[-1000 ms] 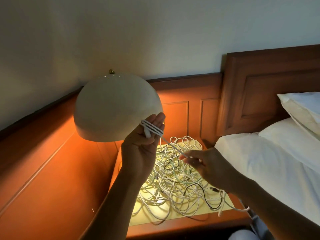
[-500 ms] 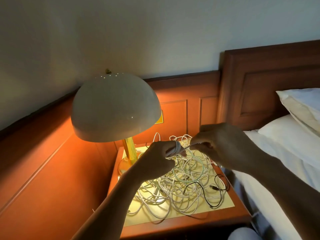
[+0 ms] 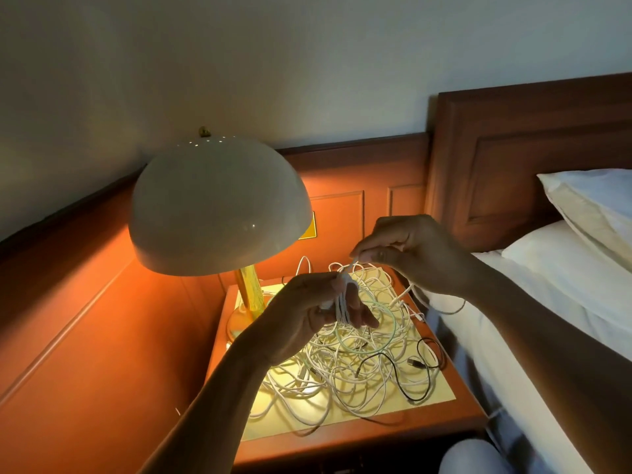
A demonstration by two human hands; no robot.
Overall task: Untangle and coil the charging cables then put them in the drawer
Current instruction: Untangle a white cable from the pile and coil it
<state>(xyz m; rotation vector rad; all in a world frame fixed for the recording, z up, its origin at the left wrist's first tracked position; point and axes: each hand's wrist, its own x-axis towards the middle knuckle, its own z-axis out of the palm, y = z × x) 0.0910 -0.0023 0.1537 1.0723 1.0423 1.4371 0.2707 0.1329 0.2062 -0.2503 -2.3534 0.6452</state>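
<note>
- Wrapping the left hand's curled fingers, a white cable coil stands roughly upright above the nightstand's middle.
- The right hand pinches the cable's free end just above it.
- Tangled cables cover the lit top, with a black cable near the right edge.
- A lamp stands at the back-left corner, and the bed is to the right.

A lit domed lamp stands on the nightstand beside a bed with white pillows.
</note>
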